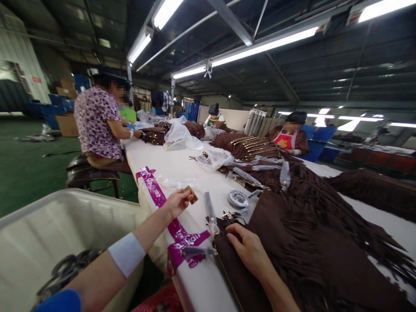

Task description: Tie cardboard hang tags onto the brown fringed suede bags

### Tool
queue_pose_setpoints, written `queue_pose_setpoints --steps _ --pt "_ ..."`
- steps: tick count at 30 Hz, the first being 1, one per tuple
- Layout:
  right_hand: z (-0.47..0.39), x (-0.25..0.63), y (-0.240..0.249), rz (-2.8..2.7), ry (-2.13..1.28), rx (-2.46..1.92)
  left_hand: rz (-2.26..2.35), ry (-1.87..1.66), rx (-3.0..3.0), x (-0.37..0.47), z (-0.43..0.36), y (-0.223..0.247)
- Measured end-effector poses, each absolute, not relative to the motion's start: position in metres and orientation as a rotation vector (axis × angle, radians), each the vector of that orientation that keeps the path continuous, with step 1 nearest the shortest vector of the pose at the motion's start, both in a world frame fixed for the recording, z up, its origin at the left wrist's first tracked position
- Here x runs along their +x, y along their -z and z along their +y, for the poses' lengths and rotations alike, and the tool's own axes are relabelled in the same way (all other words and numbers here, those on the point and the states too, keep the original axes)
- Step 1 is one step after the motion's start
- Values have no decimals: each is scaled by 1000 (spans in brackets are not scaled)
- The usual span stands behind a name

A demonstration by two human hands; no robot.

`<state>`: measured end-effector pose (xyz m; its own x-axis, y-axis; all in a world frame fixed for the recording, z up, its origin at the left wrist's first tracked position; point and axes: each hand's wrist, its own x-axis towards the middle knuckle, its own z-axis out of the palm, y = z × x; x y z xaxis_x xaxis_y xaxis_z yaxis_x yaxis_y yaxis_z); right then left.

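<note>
My left hand (178, 203) pinches a small tan card (191, 195) between thumb and fingers, above the white table. My right hand (248, 246) rests with bent, parted fingers on a dark brown bag (235, 273) at the table's near edge. Wrapped strap ends with metal clasps lie at the bag's top, one wrapped piece (210, 208) pointing away from me. Beyond the bag sits a coiled strap (238, 199) in clear wrapping. More brown fringed material (302, 242) spreads to the right of my right hand.
Purple printed tape (155, 190) runs along the left edge of the white table (143, 154). A large cream bin (74, 203) holding dark coils stands at lower left. One person in a patterned shirt (97, 121) sits at far left; others work across the table. Piled brown bags (247, 145) lie beyond.
</note>
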<state>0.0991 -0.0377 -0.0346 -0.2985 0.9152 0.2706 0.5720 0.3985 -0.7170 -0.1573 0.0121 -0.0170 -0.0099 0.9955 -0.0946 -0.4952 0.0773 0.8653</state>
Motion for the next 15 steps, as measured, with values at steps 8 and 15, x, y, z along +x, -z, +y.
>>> queue_pose_setpoints --steps 8,15 --pt "-31 105 20 -1526 -1022 -1252 593 -780 3166 -102 -74 29" --pt "-58 158 -52 -1706 -799 -1401 351 -788 3486 -42 -42 5"
